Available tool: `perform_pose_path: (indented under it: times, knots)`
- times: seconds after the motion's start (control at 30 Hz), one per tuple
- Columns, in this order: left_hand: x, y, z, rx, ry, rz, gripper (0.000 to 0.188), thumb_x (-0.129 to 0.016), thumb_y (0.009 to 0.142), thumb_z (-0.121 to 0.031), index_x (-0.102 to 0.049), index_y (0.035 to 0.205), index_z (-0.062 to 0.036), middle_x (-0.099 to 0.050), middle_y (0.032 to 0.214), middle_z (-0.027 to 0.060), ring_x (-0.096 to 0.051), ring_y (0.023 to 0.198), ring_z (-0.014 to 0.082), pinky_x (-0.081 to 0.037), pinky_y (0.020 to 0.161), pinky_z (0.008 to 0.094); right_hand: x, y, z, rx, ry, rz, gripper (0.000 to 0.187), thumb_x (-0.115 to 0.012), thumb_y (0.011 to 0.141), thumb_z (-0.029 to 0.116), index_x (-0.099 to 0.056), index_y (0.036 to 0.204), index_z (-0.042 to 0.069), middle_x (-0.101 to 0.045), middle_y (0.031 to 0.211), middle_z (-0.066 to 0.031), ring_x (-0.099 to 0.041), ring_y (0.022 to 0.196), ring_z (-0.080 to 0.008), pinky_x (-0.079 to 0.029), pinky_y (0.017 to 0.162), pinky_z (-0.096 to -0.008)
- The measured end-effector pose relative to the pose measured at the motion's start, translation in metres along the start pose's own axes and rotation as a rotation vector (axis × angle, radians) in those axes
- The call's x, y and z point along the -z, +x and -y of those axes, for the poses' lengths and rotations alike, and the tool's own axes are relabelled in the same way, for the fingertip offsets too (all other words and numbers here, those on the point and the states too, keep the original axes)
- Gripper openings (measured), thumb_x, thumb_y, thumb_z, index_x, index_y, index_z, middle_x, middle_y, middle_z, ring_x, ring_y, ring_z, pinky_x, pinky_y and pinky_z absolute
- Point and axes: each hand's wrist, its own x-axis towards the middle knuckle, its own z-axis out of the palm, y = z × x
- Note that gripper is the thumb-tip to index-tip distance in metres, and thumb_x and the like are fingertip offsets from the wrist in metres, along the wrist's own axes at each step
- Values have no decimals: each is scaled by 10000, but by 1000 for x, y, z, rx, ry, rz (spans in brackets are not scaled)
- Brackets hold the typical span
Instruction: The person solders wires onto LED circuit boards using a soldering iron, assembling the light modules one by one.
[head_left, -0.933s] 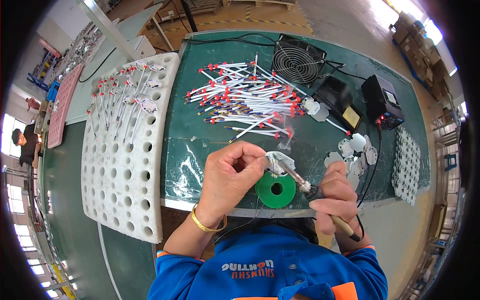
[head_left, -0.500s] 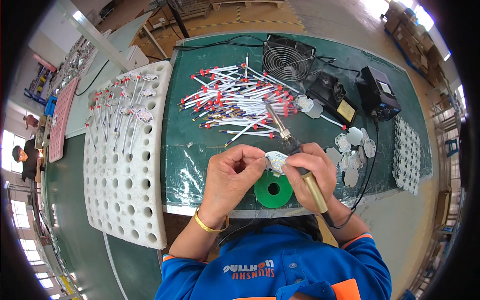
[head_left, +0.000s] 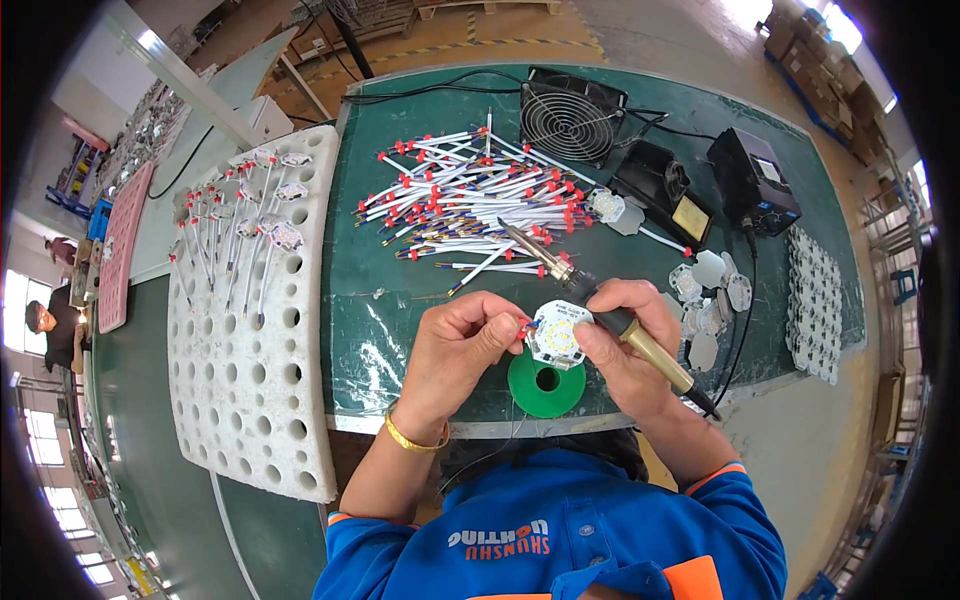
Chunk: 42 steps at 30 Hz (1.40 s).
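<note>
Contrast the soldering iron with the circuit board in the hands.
The soldering iron is long and slim; the circuit board is flat and many-sided. The soldering iron has a metal shaft and a dark and tan handle; the circuit board is white with yellowish dots. The right hand touches both.

Both forearms [head_left: 380, 480] angle inward, the hands near each other: the left hand [head_left: 460, 345] pinches thumb [head_left: 497, 335] and forefinger [head_left: 490, 304] together; the right hand [head_left: 640, 355] curls its fingers [head_left: 635, 293], right thumb [head_left: 594, 347] stretched leftward.
</note>
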Motion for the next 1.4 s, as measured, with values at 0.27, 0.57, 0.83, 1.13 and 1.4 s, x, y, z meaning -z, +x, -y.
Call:
perform_pose_path:
  times: [0.27,0.57,0.83,1.13,1.4]
  knots:
    - [3,11,10,77,-118,145,285,-552,926,-300,-615,856,-31,-559,730,-40,-457,640,29,-375,584,180,-12,-3,-4,-58,218,13,226,-669,819,53,-548,1005,9,-564,936,-65,-533,839,-100,-444,727,-235]
    - [-4,7,24,13,-26,-1,324,-470,964,-326,-581,843,-47,-514,710,-46,-416,609,23,-351,539,181,-12,2,-8,159,-186,-58,229,-693,785,39,-558,969,19,-601,863,-100,-578,720,-166,-468,645,-274]
    - [37,0,32,-113,-623,153,474,-526,870,-502,-561,922,-32,-371,638,-22,-284,537,86,-257,499,254,79,-21,-30,412,-778,121,300,-678,682,27,-548,952,44,-593,783,-122,-547,640,-308,-447,592,-396]
    - [31,19,16,56,74,-130,207,-563,893,-107,-621,1073,-24,-560,741,-9,-398,564,23,-294,480,174,96,-28,-22,122,-1041,353,396,-614,667,-12,-496,1036,71,-571,843,-146,-562,831,-341,-411,872,-418]
    - [17,73,20,-324,727,-239,166,-592,837,-74,-667,968,-5,-618,820,2,-489,658,74,-421,605,233,89,-26,-41,388,-968,83,371,-608,621,-114,-512,951,27,-558,712,-130,-564,636,-305,-450,632,-385]
